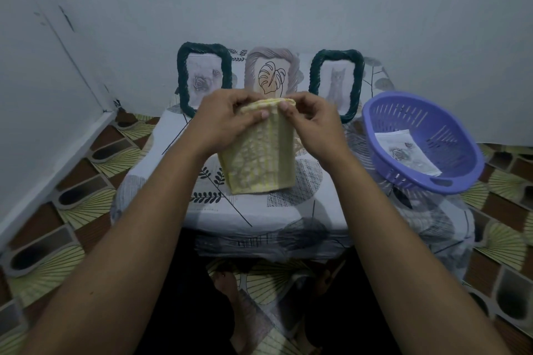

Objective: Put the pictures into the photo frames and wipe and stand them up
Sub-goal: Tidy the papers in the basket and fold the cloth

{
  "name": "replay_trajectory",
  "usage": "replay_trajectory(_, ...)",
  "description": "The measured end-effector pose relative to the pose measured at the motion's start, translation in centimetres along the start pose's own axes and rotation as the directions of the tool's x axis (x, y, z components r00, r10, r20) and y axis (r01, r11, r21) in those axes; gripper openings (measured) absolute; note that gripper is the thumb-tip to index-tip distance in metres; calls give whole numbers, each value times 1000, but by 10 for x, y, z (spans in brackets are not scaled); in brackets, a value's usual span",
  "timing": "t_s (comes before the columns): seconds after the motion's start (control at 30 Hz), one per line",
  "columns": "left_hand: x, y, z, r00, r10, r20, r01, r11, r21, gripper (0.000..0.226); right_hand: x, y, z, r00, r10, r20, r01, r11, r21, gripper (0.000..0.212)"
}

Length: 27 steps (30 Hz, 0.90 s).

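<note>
Both hands were closed on the top fold of a yellow cloth (259, 161), the left hand (227, 115) pinching it from one side and the right hand (310, 118) from the other, thumbs toward the person; the cloth hung straight down from that fold, its long axis upright, over the middle of the tabletop (219, 210); whether its lower edge touched the tabletop could not be told; directly beyond the hands, along the far edge, three frames stood upright with pictures in them: a dark green frame (181, 78) showing a rose toward the far left corner, a pale frame (271, 66) with a leaf drawing in the centre, partly hidden by the fingers and the cloth's top fold, and a second dark green frame (314, 78) showing a cat further right; the pale frame lay nearest, straight ahead of both hands and about equally reachable by either; a purple basket (375, 112) sat tilted at the right edge, nearer the right hand, with a loose picture (403, 150) lying inside; judging by this, the wiping cloth was being folded or readied, and any wipe would mean carrying it forward and away from the body to the frames just behind it
</note>
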<state>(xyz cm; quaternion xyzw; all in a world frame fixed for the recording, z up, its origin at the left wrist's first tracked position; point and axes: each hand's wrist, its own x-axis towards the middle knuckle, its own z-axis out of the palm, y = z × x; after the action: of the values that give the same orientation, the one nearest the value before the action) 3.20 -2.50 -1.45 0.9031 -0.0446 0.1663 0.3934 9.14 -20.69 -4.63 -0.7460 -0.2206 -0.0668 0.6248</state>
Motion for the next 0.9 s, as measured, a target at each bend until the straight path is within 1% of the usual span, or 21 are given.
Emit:
replay_trajectory(0.07, 0, -3, -4, 996, -69, 56, 69, 998, -11, 42, 1, 2, -2, 997, 5, -76, -6, 1000, -20, 6)
replay_trajectory(0.1, 0, -6, -6, 990, -110, 85, 109, 994, 11, 43, 2, 4, -4, 992, 12, -123, -16, 999, -32, 8)
replay_trajectory(0.17, 4, -13, -6, 978, -183, 97, 177, 982, 70, 32, 3, 8, -7, 978, 36, -206, -51, 996, -69, 7)
replay_trajectory(0.23, 8, -18, -2, 972, -235, 26, 232, 969, 80, 25, 7, 11, -9, 967, 47, -250, -69, 994, -83, 6)
replay_trajectory(0.3, 14, -18, 4, 966, -237, -99, 245, 967, 75, 21, 12, 10, -10, 964, 48, -263, -66, 996, -60, 10)
replay_trajectory(0.37, 22, -14, 11, 952, -209, -222, 225, 973, 48, 19, 20, 6, -10, 964, 35, -265, -45, 998, -33, 14)
replay_trajectory(0.47, 32, -11, 17, 919, -162, -358, 151, 987, -59, 11, 28, 2, -11, 963, -18, -269, 25, 999, 20, 11)
replay_trajectory(0.57, 32, -20, 22, 909, -124, -397, 86, 990, -112, 8, 25, 4, -15, 971, -50, -233, 57, 998, 26, 12)
replay_trajectory(0.67, 16, -37, 32, 946, -83, -315, 56, 994, -93, 7, 11, 20, -17, 994, 12, -113, -19, 998, -61, 9)
replay_trajectory(0.73, -1, -53, 42, 982, -52, -179, 39, 997, -72, 8, -1, 38, -19, 995, 98, -19, -99, 989, -112, 17)
replay_trajectory(0.77, -11, -59, 46, 995, -51, -90, 44, 996, -79, 15, -7, 47, -20, 990, 140, 28, -135, 983, -123, 24)
replay_trajectory(0.8, -21, -64, 51, 998, -55, -1, 55, 994, -93, 20, -13, 55, -22, 980, 181, 84, -171, 978, -122, 29)
replay_trajectory(0.83, -29, -68, 55, 996, -60, 71, 67, 992, -105, 20, -19, 61, -23, 963, 222, 150, -207, 972, -109, 31)
replay_trajectory(0.9, -41, -75, 62, 982, -54, 183, 76, 990, -117, 22, -31, 70, -25, 919, 297, 261, -276, 954, -113, 31)
